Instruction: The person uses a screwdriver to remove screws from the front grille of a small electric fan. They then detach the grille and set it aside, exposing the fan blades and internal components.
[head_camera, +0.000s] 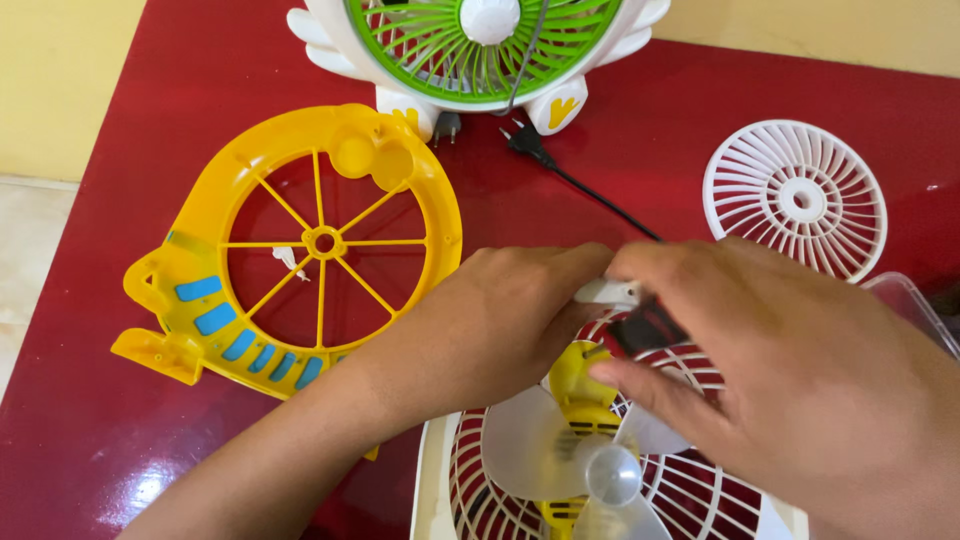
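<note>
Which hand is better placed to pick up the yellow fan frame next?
Probably the left hand. The yellow fan frame lies right beside its wrist, on the left of the red table. The right hand grips a black part over the open fan.

open fan (560, 470) | white-red grille, yellow motor, translucent blades | lying flat, near edge

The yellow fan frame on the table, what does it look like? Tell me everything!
The yellow fan frame is a shiny plastic ring with thin spokes meeting at a small hub. Blue slanted bars run along its lower left edge, and two round bumps sit at the top. It lies flat on the red table, left of the left hand, whose forearm crosses its lower right rim.
</note>
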